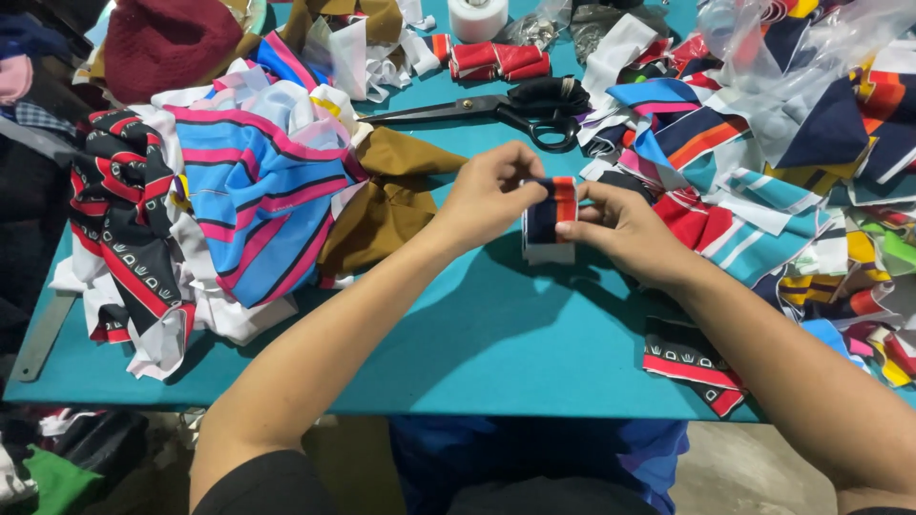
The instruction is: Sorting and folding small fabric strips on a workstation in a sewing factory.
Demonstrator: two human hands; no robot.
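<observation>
Nearest the camera, both forearms reach forward over the teal table (496,353). The left hand (491,195) and the right hand (620,229) meet above the table's middle, both pinching one small folded fabric strip (550,221), navy with an orange-red band and a white lower edge; the left fingers curl over its top edge, the right thumb and fingers grip its side. Near the front right edge lies a black-and-red patterned scrap (692,360). To the left sits a heap of cloth, topped by a blue-and-pink striped piece (258,205), with a brown fabric piece (391,205) beside it. To the right spreads a pile of multicoloured striped scraps (773,191). Beyond the hands lie black scissors (506,113), then a red fabric roll (496,60) and a white tape roll (477,17).
</observation>
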